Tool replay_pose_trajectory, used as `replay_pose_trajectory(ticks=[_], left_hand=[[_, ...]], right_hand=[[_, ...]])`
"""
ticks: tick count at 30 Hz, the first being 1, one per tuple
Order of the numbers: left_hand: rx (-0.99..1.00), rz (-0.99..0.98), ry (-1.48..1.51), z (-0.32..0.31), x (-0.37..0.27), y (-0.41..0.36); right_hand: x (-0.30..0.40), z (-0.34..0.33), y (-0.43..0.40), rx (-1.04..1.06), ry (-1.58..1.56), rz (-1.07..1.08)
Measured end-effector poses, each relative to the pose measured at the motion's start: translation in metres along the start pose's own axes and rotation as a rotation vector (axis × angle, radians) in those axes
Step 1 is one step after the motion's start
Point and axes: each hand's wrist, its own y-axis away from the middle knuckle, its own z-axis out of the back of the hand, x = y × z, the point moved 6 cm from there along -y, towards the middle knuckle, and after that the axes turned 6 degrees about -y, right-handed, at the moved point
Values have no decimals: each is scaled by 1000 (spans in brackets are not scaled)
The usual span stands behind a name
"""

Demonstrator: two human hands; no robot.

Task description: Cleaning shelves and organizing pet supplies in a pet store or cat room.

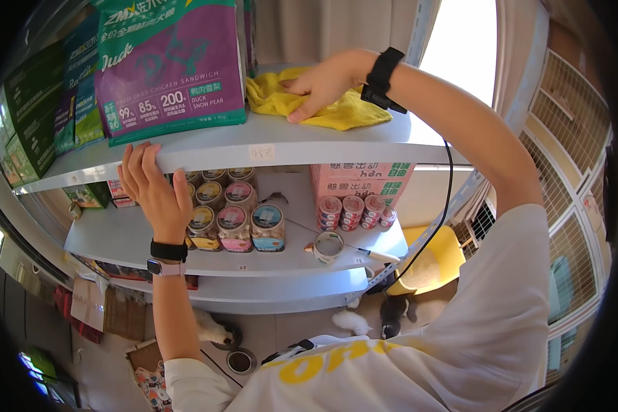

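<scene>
My right hand grasps and presses a crumpled yellow cloth on the upper shelf board. Just left of the cloth stands a large purple and green pet-food bag bearing writing; the cloth's left end meets its side. My left hand rests against the front edge of the same board, below the bag. Its fingertips touch the edge, its thumb is spread away, and nothing is held in it.
More pet-food bags and green boxes line the upper left. Below are lidded treat jars, small pink cans, pink cartons and a tape roll. A black cable hangs right; animals are on the floor.
</scene>
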Motion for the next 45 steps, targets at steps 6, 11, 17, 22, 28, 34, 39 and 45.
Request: replay_pose_trajectory(ticks=[6,11,17,22,28,34,39,45], left_hand=[[16,11,29,2,-1,0],[21,-15,-22,8,-8,-3],[76,-34,-47,15,-10,-5],[60,-45,-44,18,-4,-5],[58,-78,-54,17,-2,-3],[93,-80,-38,16,1,-4],[88,-68,42,22,0,-11],[259,-86,151,22,-6,-28]], right_hand=[[27,-20,39,-109,89,121],[45,-40,64,-193,195,263],[45,-61,89,-446,89,356],[35,-81,124,-738,208,439],[-3,-107,181,-812,151,190],[-43,-132,240,-878,178,-12],[-54,-151,270,-961,341,-121],[-40,-176,269,-1000,505,-215]])
